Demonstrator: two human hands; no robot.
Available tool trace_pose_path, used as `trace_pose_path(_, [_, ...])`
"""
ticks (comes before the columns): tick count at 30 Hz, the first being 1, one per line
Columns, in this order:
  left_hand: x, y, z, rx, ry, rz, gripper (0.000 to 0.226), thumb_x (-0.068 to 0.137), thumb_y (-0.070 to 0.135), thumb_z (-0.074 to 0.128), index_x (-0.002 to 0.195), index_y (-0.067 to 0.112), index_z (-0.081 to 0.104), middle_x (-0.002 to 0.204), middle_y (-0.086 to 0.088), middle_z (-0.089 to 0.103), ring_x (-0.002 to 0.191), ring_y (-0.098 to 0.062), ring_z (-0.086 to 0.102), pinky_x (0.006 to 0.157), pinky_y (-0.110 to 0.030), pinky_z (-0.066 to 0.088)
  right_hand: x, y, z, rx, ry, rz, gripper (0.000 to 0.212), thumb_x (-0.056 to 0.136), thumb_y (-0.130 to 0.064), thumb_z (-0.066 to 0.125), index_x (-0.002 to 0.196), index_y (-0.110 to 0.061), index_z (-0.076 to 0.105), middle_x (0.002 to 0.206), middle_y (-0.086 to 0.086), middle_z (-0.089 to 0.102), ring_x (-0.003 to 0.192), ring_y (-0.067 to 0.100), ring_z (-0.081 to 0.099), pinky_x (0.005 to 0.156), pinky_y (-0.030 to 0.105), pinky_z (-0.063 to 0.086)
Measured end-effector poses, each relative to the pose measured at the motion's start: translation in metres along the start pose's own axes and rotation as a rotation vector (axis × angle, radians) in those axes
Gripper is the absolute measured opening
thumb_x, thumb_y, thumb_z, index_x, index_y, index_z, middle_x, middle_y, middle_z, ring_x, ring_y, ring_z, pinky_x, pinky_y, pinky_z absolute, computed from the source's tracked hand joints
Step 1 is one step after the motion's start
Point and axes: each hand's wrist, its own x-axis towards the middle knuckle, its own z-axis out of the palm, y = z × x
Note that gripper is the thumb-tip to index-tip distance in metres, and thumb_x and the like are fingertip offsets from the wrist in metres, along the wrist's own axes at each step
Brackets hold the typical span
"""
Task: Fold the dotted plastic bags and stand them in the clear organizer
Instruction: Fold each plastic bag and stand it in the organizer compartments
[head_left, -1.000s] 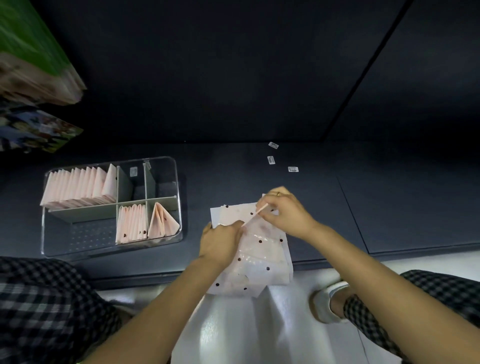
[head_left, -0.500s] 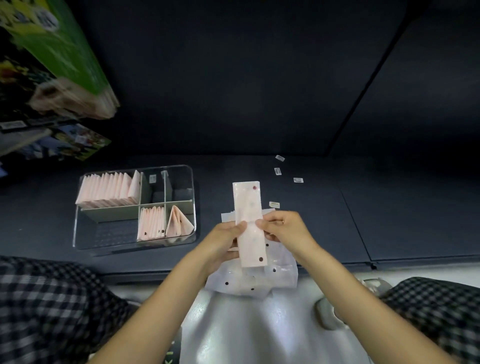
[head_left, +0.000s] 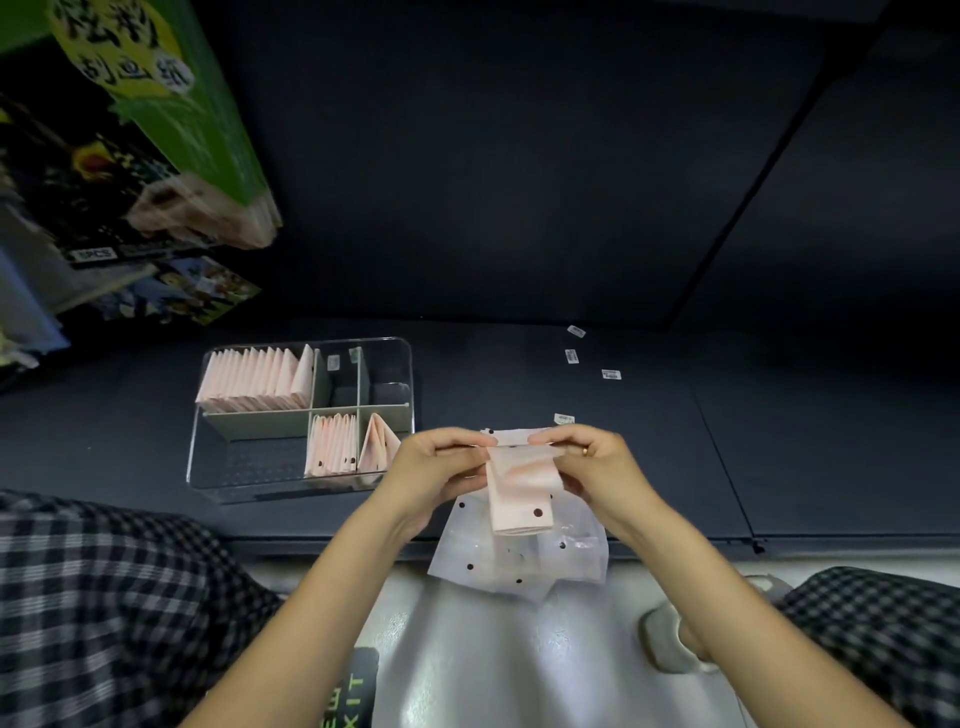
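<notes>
Both hands, left (head_left: 441, 467) and right (head_left: 597, 462), pinch a pale pink, dark-dotted folded bag (head_left: 519, 493).

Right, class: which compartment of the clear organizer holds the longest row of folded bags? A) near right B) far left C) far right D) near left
B: the far-left compartment of the clear organizer holds the longest row of folded bags.

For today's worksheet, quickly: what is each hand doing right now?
Left hand: pinches the folded dotted bag.
Right hand: pinches the same bag.
</notes>
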Motion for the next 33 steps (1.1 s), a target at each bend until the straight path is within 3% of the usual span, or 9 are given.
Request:
trace_pose_path(4, [-0.002, 0.001, 0.0, -0.038, -0.009, -0.02, 0.031, 0.089, -0.003, 0.055, 0.073, 0.016, 0.075, 0.086, -0.013, 0.069, 0.079, -0.02, 0.068, 0.073, -0.031, 0.059, -0.002, -0.001, 0.002, -0.124, -0.006, -0.118, 0.035, 0.083, 0.008, 0.06, 0.068, -0.02, 0.075, 0.075, -0.002, 0.073, 0.068, 0.01, 0.068, 0.061, 0.018, 0.053])
trace_pose_path(7, [-0.003, 0.002, 0.002, -0.103, 0.005, -0.126, 0.02, 0.094, 0.02, 0.053, 0.093, 0.011, 0.071, 0.093, -0.017, 0.071, 0.081, -0.024, 0.071, 0.064, -0.029, 0.057, -0.001, 0.0, 0.004, -0.175, 0.021, -0.187, 0.046, 0.081, 0.014, 0.055, 0.061, -0.023, 0.074, 0.07, -0.005, 0.071, 0.065, 0.008, 0.067, 0.061, 0.019, 0.055])
trace_pose_path(10, [-0.002, -0.003, 0.006, -0.044, -0.005, -0.213, 0.032, 0.091, 0.035, 0.059, 0.097, 0.006, 0.069, 0.091, -0.014, 0.073, 0.082, -0.023, 0.072, 0.065, -0.028, 0.057, 0.0, 0.002, 0.006, -0.167, 0.035, -0.223, 0.049, 0.08, 0.018, 0.053, 0.059, -0.022, 0.072, 0.066, -0.005, 0.07, 0.062, 0.008, 0.065, 0.059, 0.019, 0.054])
trace_pose_path(15, [-0.002, -0.015, 0.009, 0.035, 0.101, -0.083, 0.015, 0.09, 0.014, 0.061, 0.083, 0.006, 0.071, 0.084, -0.009, 0.071, 0.076, -0.019, 0.066, 0.071, -0.03, 0.058, 0.0, 0.007, 0.009, -0.222, 0.021, -0.182, 0.035, 0.083, 0.014, 0.052, 0.073, -0.013, 0.072, 0.076, -0.001, 0.07, 0.07, 0.01, 0.066, 0.066, 0.02, 0.055])
trace_pose_path(19, [0.0, -0.016, 0.003, 0.402, 0.153, 0.198, 0.015, 0.088, 0.009, 0.063, 0.077, 0.009, 0.073, 0.08, -0.01, 0.071, 0.073, -0.018, 0.062, 0.073, -0.032, 0.053, 0.003, 0.013, 0.013, -0.269, -0.062, -0.079, 0.022, 0.093, -0.01, 0.052, 0.102, -0.02, 0.07, 0.097, -0.005, 0.073, 0.09, 0.007, 0.066, 0.08, 0.02, 0.054])
trace_pose_path(22, [-0.002, -0.016, 0.002, 0.518, 0.136, 0.294, 0.014, 0.088, 0.011, 0.063, 0.078, 0.012, 0.074, 0.078, 0.0, 0.073, 0.072, -0.01, 0.064, 0.072, -0.025, 0.05, 0.005, 0.02, 0.022, -0.421, -0.061, -0.095, 0.011, 0.087, -0.017, 0.065, 0.082, -0.017, 0.074, 0.083, -0.002, 0.073, 0.083, 0.015, 0.066, 0.083, 0.034, 0.055])
trace_pose_path(26, [-0.002, -0.015, -0.01, 0.411, 0.069, 0.189, 0.008, 0.085, 0.007, 0.067, 0.079, 0.005, 0.073, 0.068, 0.0, 0.07, 0.059, -0.005, 0.061, 0.059, -0.02, 0.049, 0.013, 0.021, 0.029, -0.4, 0.003, -0.094, 0.029, 0.084, -0.013, 0.067, 0.061, -0.028, 0.073, 0.069, -0.006, 0.071, 0.07, 0.009, 0.066, 0.073, 0.028, 0.057])
trace_pose_path(29, [-0.002, -0.014, -0.025, 0.344, 0.035, 0.031, 0.003, 0.081, 0.005, 0.07, 0.081, 0.003, 0.072, 0.076, -0.009, 0.071, 0.069, -0.013, 0.067, 0.067, -0.028, 0.058, 0.02, 0.021, 0.033, -0.273, 0.08, -0.08, 0.022, 0.084, -0.012, 0.068, 0.065, -0.022, 0.074, 0.069, -0.006, 0.072, 0.065, 0.004, 0.066, 0.062, 0.015, 0.052])
trace_pose_path(33, [0.001, -0.016, -0.036, 0.146, 0.135, -0.012, 0.008, 0.084, 0.0, 0.066, 0.077, 0.002, 0.07, 0.074, -0.009, 0.071, 0.066, -0.01, 0.069, 0.059, -0.019, 0.054, 0.021, 0.038, 0.049, -0.131, 0.041, 0.066, 0.02, 0.084, -0.018, 0.068, 0.069, -0.005, 0.065, 0.068, 0.007, 0.063, 0.065, 0.017, 0.058, 0.066, 0.027, 0.048])
